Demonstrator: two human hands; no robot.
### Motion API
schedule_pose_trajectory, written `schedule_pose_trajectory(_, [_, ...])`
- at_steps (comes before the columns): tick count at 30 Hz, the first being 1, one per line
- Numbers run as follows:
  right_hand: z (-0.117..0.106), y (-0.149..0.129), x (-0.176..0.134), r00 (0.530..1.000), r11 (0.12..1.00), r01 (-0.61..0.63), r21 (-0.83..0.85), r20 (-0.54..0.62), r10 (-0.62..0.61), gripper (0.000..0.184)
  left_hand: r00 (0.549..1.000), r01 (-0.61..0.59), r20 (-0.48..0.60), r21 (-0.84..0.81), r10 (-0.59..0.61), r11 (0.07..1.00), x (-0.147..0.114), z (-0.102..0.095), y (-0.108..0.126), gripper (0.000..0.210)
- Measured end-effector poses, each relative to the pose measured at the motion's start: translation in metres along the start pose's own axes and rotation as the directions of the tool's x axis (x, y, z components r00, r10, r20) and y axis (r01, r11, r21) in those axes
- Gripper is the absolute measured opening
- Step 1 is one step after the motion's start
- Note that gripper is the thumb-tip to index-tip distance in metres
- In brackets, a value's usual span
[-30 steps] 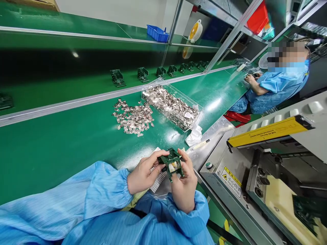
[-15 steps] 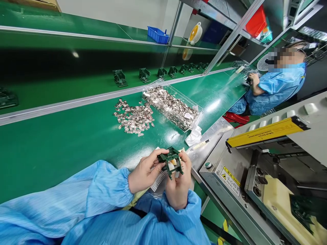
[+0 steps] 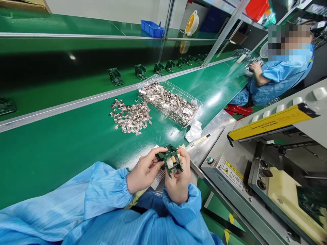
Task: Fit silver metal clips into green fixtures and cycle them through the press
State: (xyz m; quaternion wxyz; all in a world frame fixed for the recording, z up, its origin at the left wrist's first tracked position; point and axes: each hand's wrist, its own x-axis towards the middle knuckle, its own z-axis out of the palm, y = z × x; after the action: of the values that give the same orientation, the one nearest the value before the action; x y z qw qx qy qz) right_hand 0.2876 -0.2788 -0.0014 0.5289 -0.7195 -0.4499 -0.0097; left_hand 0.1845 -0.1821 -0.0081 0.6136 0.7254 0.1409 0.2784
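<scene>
A dark green plastic frame [image 3: 170, 159] with openings is held between both hands, over the near edge of the green bench. My left hand [image 3: 145, 169] pinches its left side between thumb and fingers. On the right side, my right hand [image 3: 178, 175] grips the same frame, with fingers behind it. Fingertips and something pale show through the opening. Below the hands lies a clear ribbed tray [image 3: 157, 178], partly hidden. Beyond them, a pile of small flat metal pieces [image 3: 133, 117] lies loose on the bench, beside a clear plastic box [image 3: 167, 102] full of similar pieces.
A press machine [image 3: 237, 180] with a yellow sensor bar [image 3: 272, 123] stands close on the right. A white cloth [image 3: 194, 131] and a marker pen [image 3: 200, 140] lie by the box. Several green frames [image 3: 140, 71] line the back ledge. A co-worker [image 3: 283, 80] sits at the far right.
The view has shifted slightly, so the bench things sit a little further left and the machine further right. Both hands keep hold of the green frame in nearly the same pose.
</scene>
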Motion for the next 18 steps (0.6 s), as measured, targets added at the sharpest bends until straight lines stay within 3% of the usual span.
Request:
schedule_pose_trajectory(4, [-0.0080, 0.0028, 0.0053, 0.998, 0.999, 0.016, 0.044, 0.059, -0.019, 0.018, 0.999, 0.035, -0.007, 0.022, -0.035, 0.999, 0.0006, 0.0006, -0.0016, 0.033])
schedule_pose_trajectory(8, [-0.0095, 0.0032, 0.0072, 0.986, 0.972, -0.161, 0.174, 0.070, 0.150, 0.007, 0.999, 0.032, 0.012, -0.006, -0.032, 0.999, 0.0012, 0.0007, 0.0003, 0.032])
schedule_pose_trajectory(10, [-0.0082, 0.0028, 0.0073, 0.960, 0.919, -0.279, 0.278, 0.094, 0.263, 0.005, 0.999, 0.045, 0.021, -0.012, -0.045, 0.999, 0.0015, 0.0003, 0.0017, 0.033])
schedule_pose_trajectory(13, [-0.0072, 0.0019, 0.0081, 0.914, 0.809, -0.404, 0.428, 0.154, 0.375, 0.020, 0.996, 0.078, 0.035, -0.008, -0.078, 0.997, 0.0019, -0.0002, 0.0026, 0.035])
schedule_pose_trajectory(18, [-0.0062, 0.0019, 0.0094, 0.894, 0.730, -0.443, 0.521, 0.199, 0.401, 0.022, 0.993, 0.107, 0.067, -0.111, -0.100, 0.988, 0.0010, -0.0001, -0.0015, 0.037])
